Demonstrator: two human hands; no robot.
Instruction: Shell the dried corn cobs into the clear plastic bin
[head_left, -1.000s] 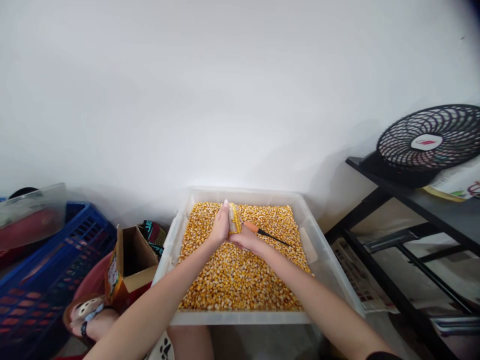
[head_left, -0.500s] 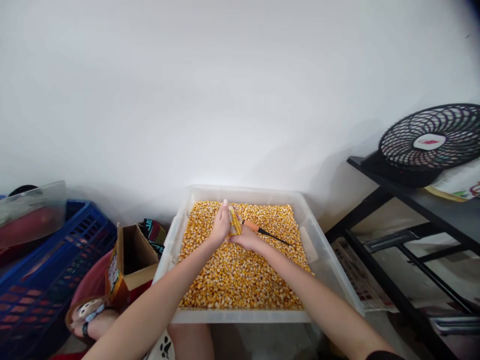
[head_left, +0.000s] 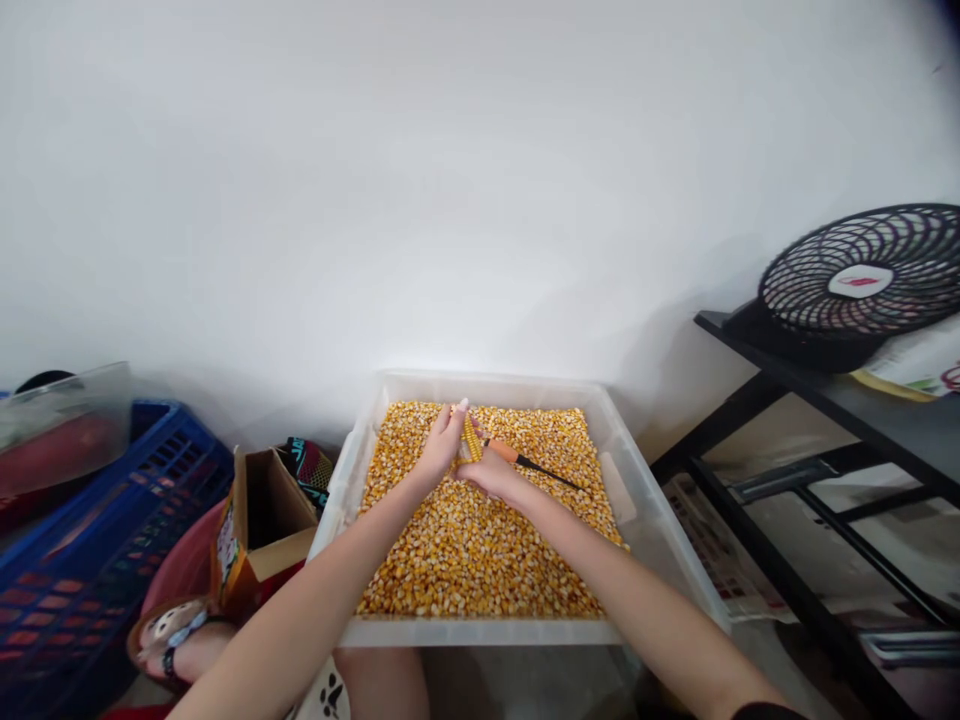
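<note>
Both my hands hold one corn cob point(head_left: 471, 440) above the loose corn kernels point(head_left: 480, 560) in a translucent plastic bin point(head_left: 480, 632). My left hand point(head_left: 446, 440) grips the cob from the left, its thumb pointing up along it. From below and the right, my right hand point(head_left: 491, 472) is closed round the lower part of the cob. Several yellow rows show between the hands; the rest is hidden by fingers. On the kernels just right of my right hand lies a screwdriver point(head_left: 532, 464) with an orange handle and dark shaft.
At the left stand a blue plastic basket point(head_left: 75, 580) and an open cardboard box point(head_left: 274, 555). To the right, a black fan point(head_left: 859, 280) sits on a black metal rack point(head_left: 825, 395). A white wall point(head_left: 480, 200) rises behind the bin.
My left thumb and fingers have moved slightly right over the cob, covering more of it. The cob has turned a little, while my right hand has stayed nearly in place.
</note>
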